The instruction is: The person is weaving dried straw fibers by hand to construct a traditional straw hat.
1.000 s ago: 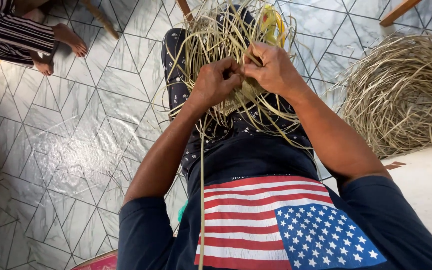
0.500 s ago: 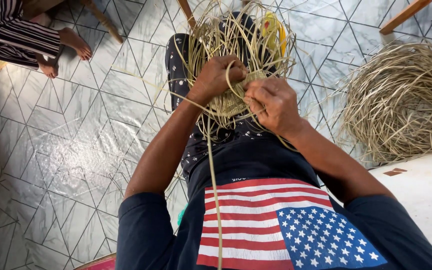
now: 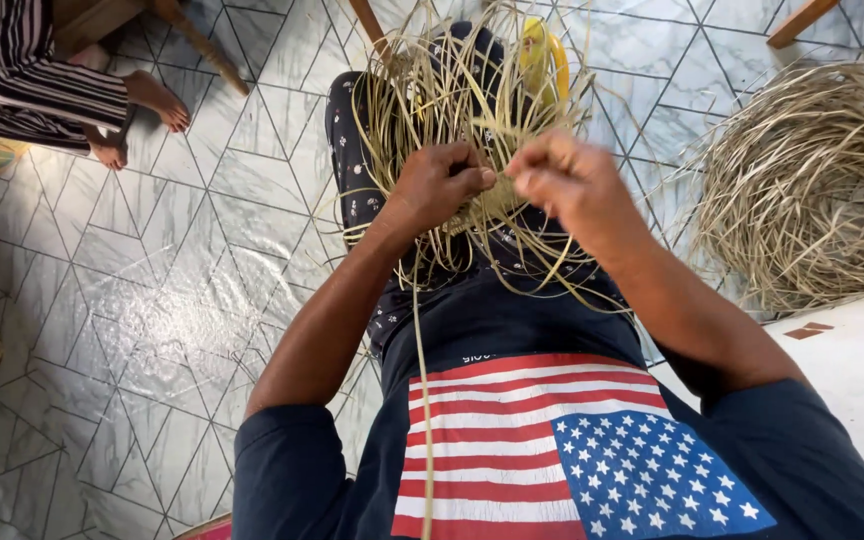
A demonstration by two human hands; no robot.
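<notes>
Both our left hand [image 3: 440, 185] and right hand [image 3: 567, 185] close tightly on thin, dry straw strands [image 3: 472, 100] over our lap; a round straw heap [image 3: 817, 180] lies right on shiny diamond-patterned floor tiles [image 3: 152, 300].

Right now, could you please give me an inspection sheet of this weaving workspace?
Surface: pale marble-patterned floor tiles; white slab at right.
Job's things: half-woven bundle of tan straw strips on the lap; one long strip hangs down the shirt.
Clutter: large loose coil of dry straw; yellow object behind the weave.
Grippers: left hand closed on the strips; right hand pinching beside it.
Cables: nothing seen.
Surroundings: another person's bare feet, striped trousers; wooden legs.
</notes>
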